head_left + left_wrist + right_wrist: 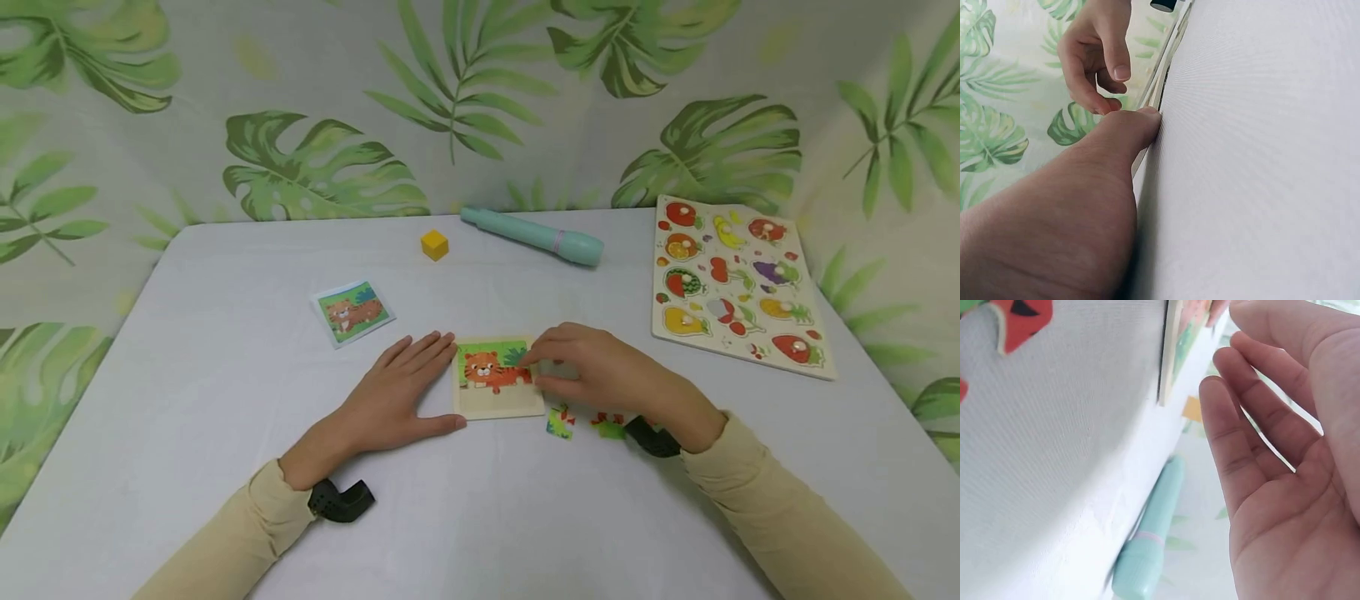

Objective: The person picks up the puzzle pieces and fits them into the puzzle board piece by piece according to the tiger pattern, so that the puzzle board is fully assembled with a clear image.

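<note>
A small jigsaw board (498, 406) lies in the middle of the table, its fitted pieces forming an orange tiger with part of its picture area bare wood. My left hand (397, 392) lies flat with straight fingers, fingertips and thumb at the board's left edge. Over the right edge hovers my right hand (592, 367), fingers loosely bent and spread; the right wrist view shows no piece in the palm (1285, 519). Two loose puzzle pieces, one green and red piece (559, 422) and another piece (609, 425), lie below the right hand, the latter near the wrist.
A tiger picture card (352, 312) lies to the upper left. Behind the board are a yellow cube (434, 245) and a mint-green tube-shaped thing (532, 235). A fruit peg board (738, 283) stands at the right. Leaf-print cloth (465, 100) hangs behind the table.
</note>
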### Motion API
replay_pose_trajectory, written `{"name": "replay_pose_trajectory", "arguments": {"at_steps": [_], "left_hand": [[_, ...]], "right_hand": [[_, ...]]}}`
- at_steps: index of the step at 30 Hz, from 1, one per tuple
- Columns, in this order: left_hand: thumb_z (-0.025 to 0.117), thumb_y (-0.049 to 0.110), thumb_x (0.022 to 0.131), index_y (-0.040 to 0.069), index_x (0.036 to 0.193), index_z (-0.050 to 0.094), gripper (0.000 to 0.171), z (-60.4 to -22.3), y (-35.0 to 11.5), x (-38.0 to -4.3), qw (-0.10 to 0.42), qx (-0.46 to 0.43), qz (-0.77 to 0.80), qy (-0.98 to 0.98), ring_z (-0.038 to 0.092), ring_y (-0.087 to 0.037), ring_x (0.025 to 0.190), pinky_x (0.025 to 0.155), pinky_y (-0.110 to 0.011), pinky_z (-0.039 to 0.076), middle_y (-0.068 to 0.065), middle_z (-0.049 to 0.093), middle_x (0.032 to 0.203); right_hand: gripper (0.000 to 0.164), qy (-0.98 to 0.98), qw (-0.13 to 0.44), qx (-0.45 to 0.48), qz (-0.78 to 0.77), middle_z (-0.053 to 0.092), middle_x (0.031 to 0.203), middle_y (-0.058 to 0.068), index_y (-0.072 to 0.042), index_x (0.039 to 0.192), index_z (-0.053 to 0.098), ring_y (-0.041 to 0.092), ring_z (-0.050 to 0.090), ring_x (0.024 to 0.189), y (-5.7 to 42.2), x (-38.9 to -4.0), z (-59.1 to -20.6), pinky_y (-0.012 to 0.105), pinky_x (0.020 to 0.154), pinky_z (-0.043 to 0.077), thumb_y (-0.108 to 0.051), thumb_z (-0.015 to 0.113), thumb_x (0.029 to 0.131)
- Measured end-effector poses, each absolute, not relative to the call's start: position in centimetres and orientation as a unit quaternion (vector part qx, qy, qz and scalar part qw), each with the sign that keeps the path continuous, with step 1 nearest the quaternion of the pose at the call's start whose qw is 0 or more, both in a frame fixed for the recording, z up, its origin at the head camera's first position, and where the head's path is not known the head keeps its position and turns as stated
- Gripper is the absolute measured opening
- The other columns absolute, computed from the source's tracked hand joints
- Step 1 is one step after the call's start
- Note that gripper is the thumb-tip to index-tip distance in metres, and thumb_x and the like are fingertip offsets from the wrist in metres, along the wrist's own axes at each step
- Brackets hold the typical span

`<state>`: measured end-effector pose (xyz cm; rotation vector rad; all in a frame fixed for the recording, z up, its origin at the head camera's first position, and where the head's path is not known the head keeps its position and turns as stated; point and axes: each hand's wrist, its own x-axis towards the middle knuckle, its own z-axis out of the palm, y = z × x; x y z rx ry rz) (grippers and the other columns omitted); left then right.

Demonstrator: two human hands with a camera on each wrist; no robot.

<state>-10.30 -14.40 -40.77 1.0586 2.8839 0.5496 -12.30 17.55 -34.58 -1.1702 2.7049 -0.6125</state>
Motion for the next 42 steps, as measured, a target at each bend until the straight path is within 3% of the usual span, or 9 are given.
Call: {"name": "replay_pose_trajectory", "arguments": {"at_steps": [22,35,42], "left_hand": [[0.062,0.069,0.091,0.008,0.163,0.031,0.099,-40.8,-14.5,-10.2,0.014,0.333,0.175,0.926,0.02,-0.023,0.159,0.129,-0.049,0.015,-0.004,0.026,0.171],[0.061,0.07,0.091,0.01,0.163,0.029,0.099,-40.8,-14.4,-10.3,0.025,0.331,0.173,0.927,0.017,-0.02,0.16,0.13,-0.046,0.012,-0.001,0.024,0.171],[0.062,0.068,0.091,0.009,0.163,0.029,0.099,-40.8,-14.4,-10.3,0.021,0.334,0.173,0.926,0.018,-0.021,0.159,0.13,-0.047,0.013,-0.002,0.025,0.171]], "right_hand": [[0.031,0.897,0.063,-0.372,-0.229,0.071,0.119,-0.008,-0.02,0.122,0.074,0.008,0.062,0.112,19.6,-10.8,-34.1,0.036,0.094,0.058,-0.027,0.079,0.093],[0.031,0.889,0.058,-0.383,-0.245,0.071,0.118,-0.009,-0.018,0.12,0.075,0.009,0.063,0.105,20.5,-10.1,-34.5,0.033,0.086,0.058,-0.025,0.081,0.091],[0.033,0.888,0.103,-0.379,-0.238,0.069,0.119,-0.012,-0.023,0.123,0.074,0.008,0.062,0.109,20.8,-10.1,-34.8,0.034,0.092,0.057,-0.032,0.081,0.091]]}}
